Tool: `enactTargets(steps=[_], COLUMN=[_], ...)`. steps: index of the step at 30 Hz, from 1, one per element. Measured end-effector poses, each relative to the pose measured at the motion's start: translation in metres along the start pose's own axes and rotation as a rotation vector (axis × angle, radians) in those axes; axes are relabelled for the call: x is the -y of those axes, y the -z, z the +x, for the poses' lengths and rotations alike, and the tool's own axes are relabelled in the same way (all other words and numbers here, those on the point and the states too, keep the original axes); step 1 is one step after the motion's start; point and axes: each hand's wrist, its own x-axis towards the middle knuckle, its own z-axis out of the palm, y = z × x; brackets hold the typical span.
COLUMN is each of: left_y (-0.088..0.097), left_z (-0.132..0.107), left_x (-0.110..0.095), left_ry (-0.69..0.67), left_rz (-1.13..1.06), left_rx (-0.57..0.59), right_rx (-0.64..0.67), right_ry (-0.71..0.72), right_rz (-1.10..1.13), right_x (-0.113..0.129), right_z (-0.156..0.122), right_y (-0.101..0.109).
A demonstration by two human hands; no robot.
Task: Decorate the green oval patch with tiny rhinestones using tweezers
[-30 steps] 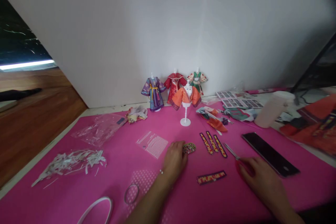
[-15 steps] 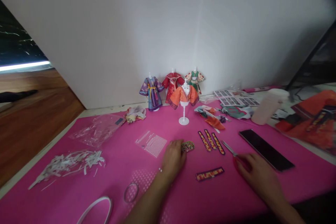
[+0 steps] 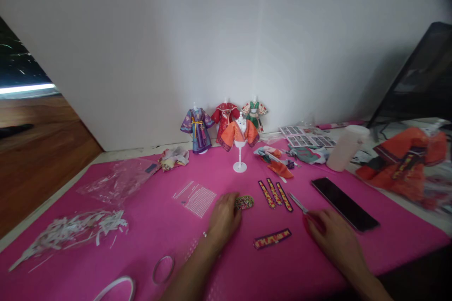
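My left hand [image 3: 223, 217] rests on the pink mat [image 3: 141, 244], its curled fingers gripping the left end of a small green speckled oval piece [image 3: 245, 202]. In my right hand [image 3: 334, 235] are red-handled scissors [image 3: 299, 202], blades toward the upper left and lying low over the mat. Between the hands lie several dark-edged strips of yellow and red patterned fabric: three side by side, among them the right-hand strip [image 3: 284, 197], and a separate strip [image 3: 272, 239] nearer me. Behind them stands a white doll stand [image 3: 240, 165] wearing an orange jacket [image 3: 231, 135].
Dressed doll stands, one in a purple robe [image 3: 198, 131], line the wall. White paper scraps [image 3: 74, 230], a clear plastic bag [image 3: 116, 181] and a dotted sheet [image 3: 196, 199] lie left. To the right are a black phone [image 3: 344, 204], a pale bottle [image 3: 348, 148] and an orange outfit [image 3: 402, 164].
The view has turned slightly right, so everything sits a little farther left. Both hands keep their places on the mat, and the strips have not moved.
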Motion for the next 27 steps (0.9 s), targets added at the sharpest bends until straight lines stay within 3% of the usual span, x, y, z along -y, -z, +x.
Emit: enactTargets(steps=[11, 27], left_y=[0.0087, 0.0052], left_z=[-0.0010, 0.0004], left_x=[-0.0089, -0.0003], left_ry=[0.010, 0.038], left_rz=[-0.010, 0.017], left_rx=[-0.037, -0.055], right_rx=[-0.018, 0.016], right_ry=[0.005, 0.024], right_rz=[0.007, 0.005], right_x=[0.0059, -0.0005], right_z=[-0.0015, -0.0016], right_y=[0.0002, -0.0004])
